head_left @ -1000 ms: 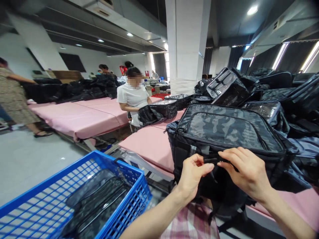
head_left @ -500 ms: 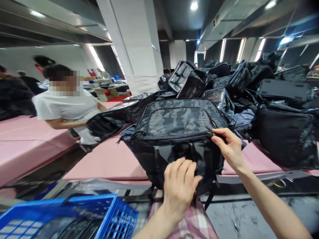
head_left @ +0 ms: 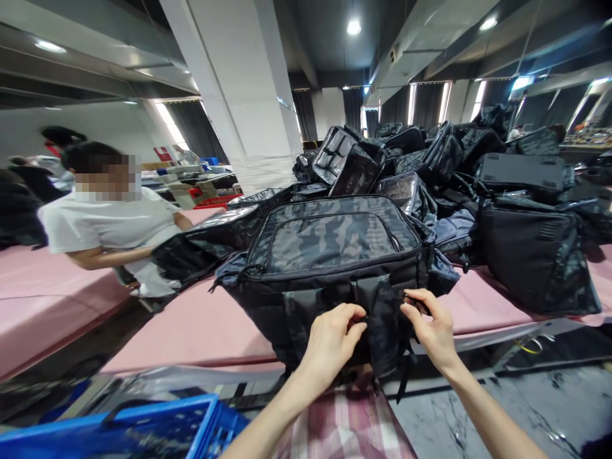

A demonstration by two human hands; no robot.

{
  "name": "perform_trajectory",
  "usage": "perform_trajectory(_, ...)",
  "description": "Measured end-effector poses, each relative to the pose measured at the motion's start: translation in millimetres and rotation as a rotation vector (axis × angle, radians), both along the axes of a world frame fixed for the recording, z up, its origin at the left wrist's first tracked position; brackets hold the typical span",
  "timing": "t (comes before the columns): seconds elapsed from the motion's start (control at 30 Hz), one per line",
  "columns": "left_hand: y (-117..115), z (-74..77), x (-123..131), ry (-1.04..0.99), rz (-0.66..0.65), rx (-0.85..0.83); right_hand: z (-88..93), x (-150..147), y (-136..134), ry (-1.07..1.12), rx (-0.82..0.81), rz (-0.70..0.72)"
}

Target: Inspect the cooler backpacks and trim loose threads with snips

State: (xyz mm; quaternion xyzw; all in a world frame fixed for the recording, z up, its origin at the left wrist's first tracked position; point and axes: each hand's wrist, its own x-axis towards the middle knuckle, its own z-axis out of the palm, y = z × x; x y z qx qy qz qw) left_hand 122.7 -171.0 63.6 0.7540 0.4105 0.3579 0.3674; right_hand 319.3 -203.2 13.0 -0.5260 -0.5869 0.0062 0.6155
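A black and grey camouflage backpack (head_left: 329, 239) lies in front of me on the pink-covered table, its zipped panel up and its strap side toward me. My left hand (head_left: 332, 341) is closed in a pinch on a dark shoulder strap (head_left: 385, 331) at the near side. Just right of the strap is my right hand (head_left: 433, 325), closed around small dark thread snips (head_left: 415, 303). Their tips point toward the strap, and most of the tool is hidden by the fingers. Zip pulls with cords hang at the bag's left corner.
Many similar bags are heaped (head_left: 401, 156) behind, and a large black bag (head_left: 530, 255) stands at right. A blue plastic crate (head_left: 157, 424) sits low at left. Across the pink table (head_left: 191, 325), a person in a white shirt (head_left: 109, 223) handles a dark bag.
My right hand has moved down from the bag's top edge to beside the strap. My left hand has risen slightly and its fingers have closed on the strap. The view has shifted slightly.
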Motion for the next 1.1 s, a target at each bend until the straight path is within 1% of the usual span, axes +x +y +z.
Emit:
perform_trajectory(0.1, 6.0, 13.9, -1.9, -0.139, -0.124, -0.313, -2.6, -6.9, -3.4, -0.082, 0.053, 0.029)
perform_trajectory(0.17, 7.8, 23.2, -4.3, -0.208, -0.189, -0.422, -0.3, -12.4, -6.3, -0.136, 0.097, 0.04)
perform_trajectory(0.27, 7.0, 29.8, -6.6, -0.252, -0.214, -0.466, 5.9, -21.0, -7.9, -0.206, 0.174, 0.051)
perform_trajectory(0.4, 5.1, 28.0, -7.7, -0.26, -0.224, -0.485, 12.5, -28.1, -4.4, -0.28, 0.264, 0.076)
perform_trajectory(0.5, 5.0, 27.9, -10.4, -0.228, -0.271, -0.494, 13.0, -28.6, -2.5, -0.219, 0.247, 0.079)
perform_trajectory(0.6, 5.0, 31.2, -14.0, -0.197, -0.369, -0.515, 11.1, -27.2, -3.9, -0.117, 0.198, 0.067)
perform_trajectory(0.67, 5.4, 32.5, -15.3, -0.185, -0.431, -0.517, 10.3, -26.2, -6.3, -0.127, 0.203, 0.076)
perform_trajectory(0.7, 5.6, 32.2, -15.3, -0.186, -0.437, -0.517, 10.4, -25.8, -7.8, -0.146, 0.212, 0.078)
perform_trajectory(0.73, 5.9, 31.2, -14.8, -0.2, -0.409, -0.515, 10.9, -25.3, -9.5, -0.167, 0.222, 0.072)
perform_trajectory(0.77, 5.9, 29.8, -13.8, -0.23, -0.353, -0.513, 11.8, -24.8, -11.2, -0.187, 0.229, 0.058)
perform_trajectory(0.9, 2.7, 25.1, -6.1, -0.381, -0.103, -0.472, 19.0, -24.2, -18.1, -0.26, 0.241, -0.012)
perform_trajectory(1.0, -2.9, 27.3, 0.1, -0.391, -0.01, -0.39, 25.3, -26.4, -21.8, -0.349, 0.281, -0.032)
perform_trajectory(1.1, -7.3, 30.6, 4.0, -0.391, 0.028, -0.351, 29.3, -29.0, -23.1, -0.455, 0.286, -0.072)
